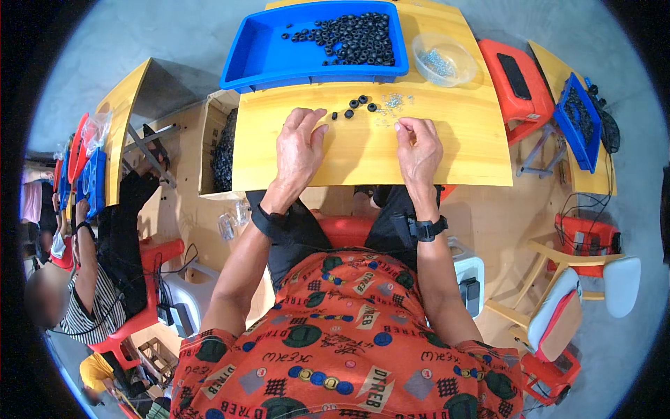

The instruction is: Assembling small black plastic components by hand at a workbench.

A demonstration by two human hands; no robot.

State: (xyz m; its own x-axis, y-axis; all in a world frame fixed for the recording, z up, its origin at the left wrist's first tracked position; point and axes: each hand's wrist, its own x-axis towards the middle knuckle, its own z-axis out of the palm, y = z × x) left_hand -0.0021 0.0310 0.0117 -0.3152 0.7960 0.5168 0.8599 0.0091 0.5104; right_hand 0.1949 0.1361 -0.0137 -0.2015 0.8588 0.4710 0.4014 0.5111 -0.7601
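My left hand (299, 148) hovers over the yellow table (279, 167), its index finger and thumb stretched out and apart with nothing between them. Just beyond its fingertips are several small black ring-shaped parts (349, 114). My right hand (420, 152) is bent into a pinch, thumb against fingers, beside a scatter of tiny clear and silvery pieces (393, 102). Whatever it may hold is too small to make out. Behind the loose parts stands a blue tray (262, 52), with many more black rings heaped toward its right side.
A clear round tub (460, 70) of small bluish pieces stands right of the tray. Below the table's left edge is a cardboard box (208, 150) of dark parts. Red stools (516, 84) stand about. At far left, a person in a striped top (91, 307) sits at another table.
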